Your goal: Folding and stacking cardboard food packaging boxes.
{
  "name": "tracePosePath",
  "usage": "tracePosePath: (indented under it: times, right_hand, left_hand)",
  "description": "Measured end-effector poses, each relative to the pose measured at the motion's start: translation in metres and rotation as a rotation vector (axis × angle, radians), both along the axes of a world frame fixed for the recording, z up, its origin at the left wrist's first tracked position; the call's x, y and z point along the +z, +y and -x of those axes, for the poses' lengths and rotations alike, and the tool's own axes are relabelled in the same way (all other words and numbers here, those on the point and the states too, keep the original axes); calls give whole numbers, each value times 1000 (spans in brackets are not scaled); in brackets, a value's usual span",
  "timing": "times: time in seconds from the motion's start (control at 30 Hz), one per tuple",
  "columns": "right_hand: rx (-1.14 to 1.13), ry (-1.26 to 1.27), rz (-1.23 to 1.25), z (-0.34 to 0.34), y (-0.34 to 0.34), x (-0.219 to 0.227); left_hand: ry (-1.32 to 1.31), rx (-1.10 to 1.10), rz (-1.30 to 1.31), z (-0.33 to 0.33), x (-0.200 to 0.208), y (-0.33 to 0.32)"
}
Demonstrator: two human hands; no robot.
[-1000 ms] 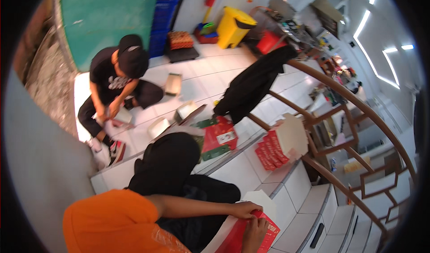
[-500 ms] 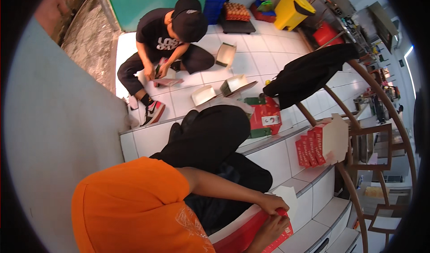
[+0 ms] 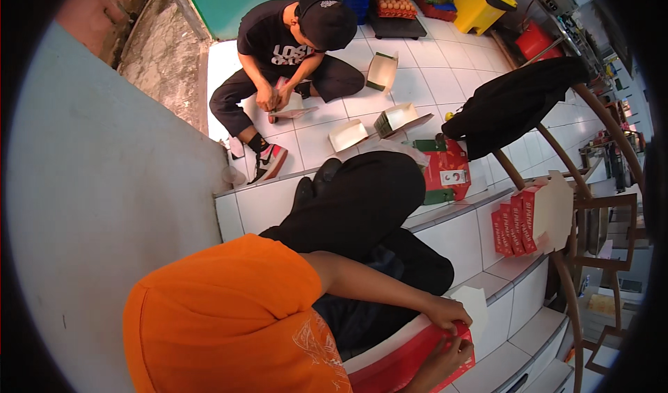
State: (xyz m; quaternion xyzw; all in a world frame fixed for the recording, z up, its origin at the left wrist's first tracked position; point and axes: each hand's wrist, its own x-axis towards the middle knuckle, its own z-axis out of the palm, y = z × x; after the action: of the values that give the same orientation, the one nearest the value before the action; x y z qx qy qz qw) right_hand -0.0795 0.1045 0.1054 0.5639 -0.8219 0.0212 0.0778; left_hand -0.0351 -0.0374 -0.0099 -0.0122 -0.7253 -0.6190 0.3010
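Note:
A red cardboard box with a pale inside lies across my lap at the bottom of the view. My left hand reaches over to its far right corner, fingers bent and pinching the edge. Just below, my right hand is closed on the same end of the box, its fingertips near those of the left. A pale flap sticks out beyond my left hand. The lower side of the box is cut off by the frame.
A stack of folded red boxes stands on the step to the right, beside a wooden chair frame with a black cloth. Opposite, a person handles a small carton. Open cartons and a flat red-green box lie on tiles.
The whole scene has shifted right in the picture as my head turned. Both hands stay at the same corner of the red box, with slight finger movement.

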Motion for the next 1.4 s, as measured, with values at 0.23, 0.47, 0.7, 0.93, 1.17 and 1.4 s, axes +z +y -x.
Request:
tracePosePath:
  times: [0.23,0.47,0.7,0.93,1.17,1.4]
  right_hand:
    - [44,-103,-19,10,3,5]
    - [-54,-115,-119,-4,7,14]
    - [47,-47,-58,-27,2,10]
    - [30,130,14,-60,-9,20]
    - [5,89,-73,-71,-4,10]
    - [69,8,35,-55,-5,11]
  left_hand:
    - [-68,52,-69,-3,-4,12]
    - [-77,70,-212,-11,0,12]
    - [-168,76,-134,-22,13,6]
    - [-184,-50,-2,-58,37,-12]
    - [-120,-103,117,-67,17,-6]
    - [-107,-154,130,-66,23,-25]
